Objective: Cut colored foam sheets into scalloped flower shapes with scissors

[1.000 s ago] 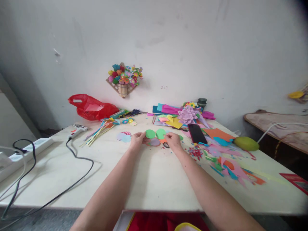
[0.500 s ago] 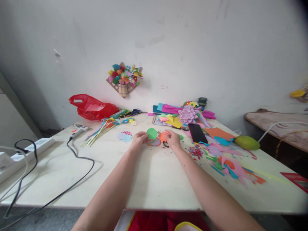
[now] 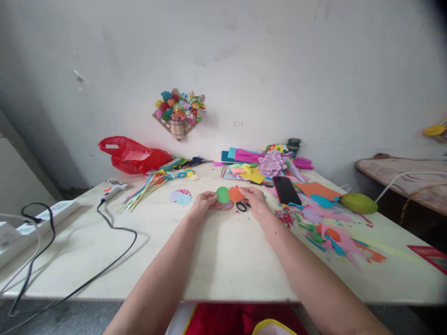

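Between finger and thumb, my left hand pinches a green disc, by its look foam or paper. My right hand is closed on the edge of an orange flower cutout with a scalloped rim. The two pieces meet side by side, the orange one at the right of the green. Under them on the table lie more round cutouts, partly covered. Black-handled scissors lie just below the orange piece, partly hidden by my right hand.
Pale cutouts lie left of my hands. A glue gun with a black cord rests farther left. A phone, coloured scraps and a green fruit lie right. A red bag sits at the back.
My hands have brought the green disc and the orange flower cutout together, the disc moving slightly right and the flower slightly left. More of the scissors' handles now shows.
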`<control>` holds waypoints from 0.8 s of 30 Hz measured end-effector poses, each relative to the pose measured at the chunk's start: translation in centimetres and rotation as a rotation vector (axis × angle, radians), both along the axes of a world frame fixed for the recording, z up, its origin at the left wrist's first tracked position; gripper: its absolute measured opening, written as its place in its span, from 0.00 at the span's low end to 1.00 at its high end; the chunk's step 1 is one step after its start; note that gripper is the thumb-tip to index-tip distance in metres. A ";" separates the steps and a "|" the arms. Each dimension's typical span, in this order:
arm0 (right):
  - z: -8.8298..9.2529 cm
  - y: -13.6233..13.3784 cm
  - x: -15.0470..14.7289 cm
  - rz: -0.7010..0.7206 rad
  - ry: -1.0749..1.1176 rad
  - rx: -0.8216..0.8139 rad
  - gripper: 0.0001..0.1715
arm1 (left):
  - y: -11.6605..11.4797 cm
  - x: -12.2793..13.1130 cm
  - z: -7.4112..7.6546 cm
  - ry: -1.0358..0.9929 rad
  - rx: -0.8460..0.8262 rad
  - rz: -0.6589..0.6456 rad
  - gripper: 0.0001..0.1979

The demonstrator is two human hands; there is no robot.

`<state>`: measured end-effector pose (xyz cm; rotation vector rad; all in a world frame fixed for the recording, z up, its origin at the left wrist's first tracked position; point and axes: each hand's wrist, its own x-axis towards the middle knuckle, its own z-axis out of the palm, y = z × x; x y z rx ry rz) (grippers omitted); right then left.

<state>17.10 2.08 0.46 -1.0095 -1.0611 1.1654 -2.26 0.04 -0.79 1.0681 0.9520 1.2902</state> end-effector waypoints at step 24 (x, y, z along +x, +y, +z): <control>-0.5 -0.6 -1.9 0.073 -0.021 -0.036 0.14 | -0.6 -0.3 0.2 0.152 -0.011 -0.174 0.17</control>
